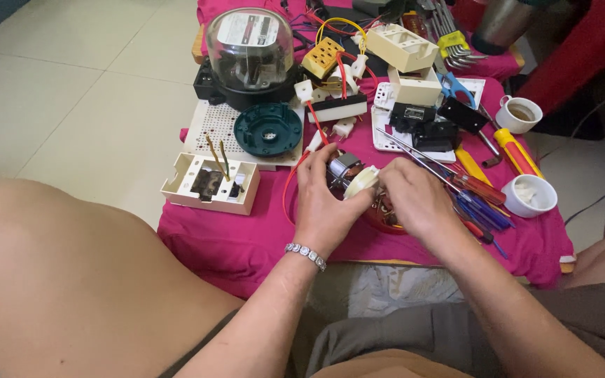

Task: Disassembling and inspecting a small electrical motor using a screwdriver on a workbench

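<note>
1. Right now we hold a small motor-like part (pixel 348 176) with a cream round cap, over the pink cloth (pixel 246 238) at table centre.
2. Left hand (pixel 323 203): fingers curled and clamped round the part's body.
3. Right hand (pixel 414 199): fingertips pinched together at the cap end; what they grip is hidden, can't tell.
4. A red wire (pixel 290 189) loops out at 9 o'clock of the part; a tug could strain its joint.
5. Screwdrivers (pixel 481 199) lie just beside our right hand at 3 o'clock; a wrist sweep could roll them off.
6. White cup (pixel 531 195) sits further out at 3 o'clock, near the edge; an elbow knock may tip it.
7. Open cream switch box (pixel 210 183) at 9 o'clock, well apart, low risk.
</note>
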